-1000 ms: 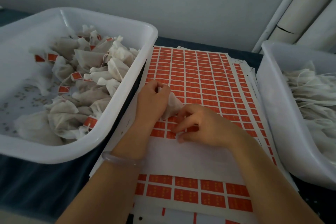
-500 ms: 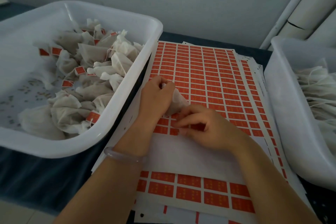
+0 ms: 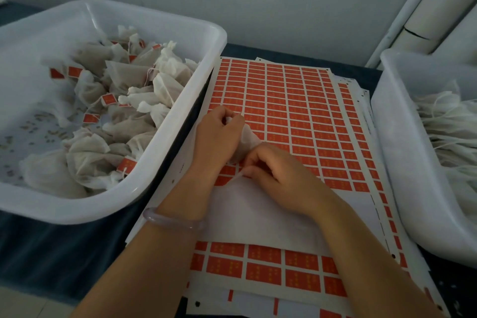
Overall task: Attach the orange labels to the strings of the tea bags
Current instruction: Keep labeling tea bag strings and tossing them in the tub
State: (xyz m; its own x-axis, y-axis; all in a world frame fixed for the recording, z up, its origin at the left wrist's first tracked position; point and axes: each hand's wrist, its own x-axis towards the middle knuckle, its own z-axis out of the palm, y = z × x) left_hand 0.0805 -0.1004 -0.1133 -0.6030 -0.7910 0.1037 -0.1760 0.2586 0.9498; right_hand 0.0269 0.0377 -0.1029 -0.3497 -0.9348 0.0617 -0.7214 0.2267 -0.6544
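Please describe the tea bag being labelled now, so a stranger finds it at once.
Between the left tub and the right tub lies a sheet of orange labels. Over its left part the left hand holds a white tea bag. It is the only bag outside the tubs.

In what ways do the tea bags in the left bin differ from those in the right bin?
Left-bin bags are puffed and bunched; right-bin bags lie flat, stacked. Left-bin bags carry orange labels; right-bin bags show none. Both are white.
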